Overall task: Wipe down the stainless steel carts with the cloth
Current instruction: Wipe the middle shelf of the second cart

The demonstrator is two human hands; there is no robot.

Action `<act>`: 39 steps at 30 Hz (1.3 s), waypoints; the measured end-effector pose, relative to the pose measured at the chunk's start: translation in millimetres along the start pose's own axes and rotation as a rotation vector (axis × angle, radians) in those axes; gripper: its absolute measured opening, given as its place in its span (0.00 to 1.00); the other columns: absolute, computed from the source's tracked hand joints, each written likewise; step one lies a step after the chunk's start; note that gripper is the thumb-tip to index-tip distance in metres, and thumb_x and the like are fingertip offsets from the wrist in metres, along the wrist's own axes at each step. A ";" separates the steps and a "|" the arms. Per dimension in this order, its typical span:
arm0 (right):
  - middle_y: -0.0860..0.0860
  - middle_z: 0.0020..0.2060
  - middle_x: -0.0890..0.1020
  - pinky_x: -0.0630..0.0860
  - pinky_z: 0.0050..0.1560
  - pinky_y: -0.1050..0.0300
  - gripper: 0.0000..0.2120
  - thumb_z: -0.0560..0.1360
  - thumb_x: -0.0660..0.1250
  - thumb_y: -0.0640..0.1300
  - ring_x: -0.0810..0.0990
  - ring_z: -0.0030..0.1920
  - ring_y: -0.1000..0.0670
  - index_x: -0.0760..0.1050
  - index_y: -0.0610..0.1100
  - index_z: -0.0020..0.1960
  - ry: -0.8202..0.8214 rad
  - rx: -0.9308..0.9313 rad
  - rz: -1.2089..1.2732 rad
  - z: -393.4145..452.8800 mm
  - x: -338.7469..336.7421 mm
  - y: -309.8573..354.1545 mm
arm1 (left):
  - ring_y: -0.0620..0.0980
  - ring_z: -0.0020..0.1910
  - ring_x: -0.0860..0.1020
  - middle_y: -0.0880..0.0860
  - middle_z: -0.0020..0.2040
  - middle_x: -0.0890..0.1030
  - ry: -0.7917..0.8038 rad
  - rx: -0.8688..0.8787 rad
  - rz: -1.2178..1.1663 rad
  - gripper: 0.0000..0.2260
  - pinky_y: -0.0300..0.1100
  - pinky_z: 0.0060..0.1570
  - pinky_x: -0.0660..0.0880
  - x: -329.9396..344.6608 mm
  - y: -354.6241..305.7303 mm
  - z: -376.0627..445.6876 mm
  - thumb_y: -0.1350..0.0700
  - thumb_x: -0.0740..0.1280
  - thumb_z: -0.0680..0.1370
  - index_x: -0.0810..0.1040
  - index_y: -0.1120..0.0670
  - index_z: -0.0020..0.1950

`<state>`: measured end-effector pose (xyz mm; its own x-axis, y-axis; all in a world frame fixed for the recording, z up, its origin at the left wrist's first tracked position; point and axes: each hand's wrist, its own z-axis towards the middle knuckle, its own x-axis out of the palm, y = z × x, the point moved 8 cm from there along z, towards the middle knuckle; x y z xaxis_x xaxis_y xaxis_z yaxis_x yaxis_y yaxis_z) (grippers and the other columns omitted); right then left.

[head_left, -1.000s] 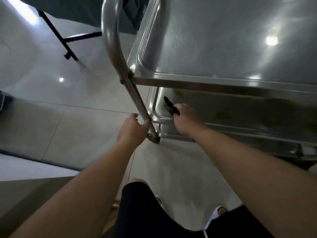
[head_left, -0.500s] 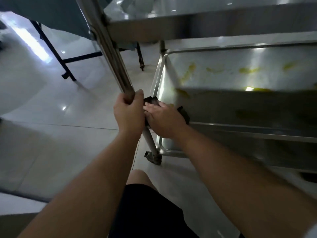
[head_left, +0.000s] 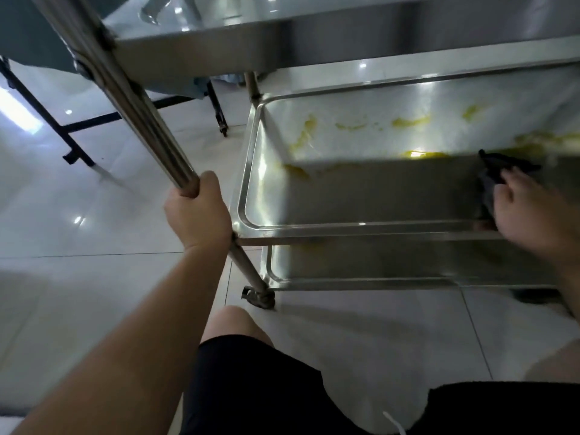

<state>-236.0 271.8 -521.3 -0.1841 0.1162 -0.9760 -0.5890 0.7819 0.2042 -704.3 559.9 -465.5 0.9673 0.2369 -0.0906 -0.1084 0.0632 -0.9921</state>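
The cloth [head_left: 489, 180], dark and bunched, sits under our right hand [head_left: 527, 211] on the middle shelf [head_left: 361, 196] of the stainless cart, towards the right end of the tray, and our fingers curl over it and pinch it against the steel. Our left hand [head_left: 196, 211] is clenched round the cart's upright post [head_left: 138, 111], just above where the shelf joins it. Yellow smears [head_left: 408, 122] run along the far side of the tray and towards the cloth, so we judge the wiping of this shelf is only partly done. The main risk we see is spreading the residue instead of lifting it: a small crumpled cloth that is already loaded would drag the yellow across cleaned steel or push it into the raised rim. Reaching for the far streaks could also knock our forearm on the top shelf [head_left: 282, 42], which overhangs closely and shades the near half of the tray, so missed spots there would be hard to notice. If our grip on the post slackens, the cart may roll on its caster [head_left: 259, 298] under a firm stroke. Our knee [head_left: 232, 321] is close to that caster, the bottom shelf [head_left: 361, 262] lies below, and a black-framed stand [head_left: 78, 130] stands well apart on the glossy tiled floor [head_left: 78, 277].
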 end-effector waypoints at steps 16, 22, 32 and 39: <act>0.58 0.84 0.50 0.45 0.82 0.46 0.27 0.86 0.42 0.55 0.49 0.84 0.47 0.50 0.54 0.85 0.290 -0.729 0.081 -53.1 90.4 428.2 | 0.53 0.33 0.69 0.58 0.33 0.69 0.007 0.041 -0.029 0.18 0.51 0.34 0.68 2.9 7.6 3.4 0.46 0.67 0.69 0.71 0.62 0.39; 0.49 0.81 0.64 0.62 0.78 0.43 0.26 0.85 0.48 0.54 0.65 0.78 0.40 0.66 0.48 0.80 0.051 -0.452 0.092 38.2 44.6 274.8 | 0.54 0.33 0.68 0.58 0.34 0.69 0.019 0.040 -0.058 0.21 0.51 0.35 0.68 3.0 9.6 5.0 0.47 0.67 0.68 0.69 0.67 0.41; 0.45 0.75 0.70 0.66 0.70 0.41 0.23 0.83 0.52 0.51 0.68 0.74 0.37 0.70 0.45 0.74 -0.113 0.267 0.162 86.0 30.0 172.3 | 0.54 0.33 0.68 0.58 0.33 0.68 0.007 0.035 -0.080 0.13 0.53 0.34 0.67 4.4 14.0 5.9 0.47 0.67 0.68 0.69 0.55 0.37; 0.54 0.83 0.58 0.55 0.76 0.44 0.25 0.86 0.46 0.53 0.57 0.81 0.43 0.60 0.51 0.82 0.132 -0.442 0.148 19.3 88.1 424.9 | 0.55 0.31 0.65 0.56 0.31 0.65 0.031 0.069 -0.096 0.12 0.51 0.32 0.64 6.4 10.1 3.3 0.50 0.67 0.68 0.64 0.50 0.32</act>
<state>-487.3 626.1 -522.0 -0.3724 0.1051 -0.9221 -0.8220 0.4240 0.3803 -700.0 565.2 -475.8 0.9806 0.1963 0.0005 -0.0297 0.1509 -0.9881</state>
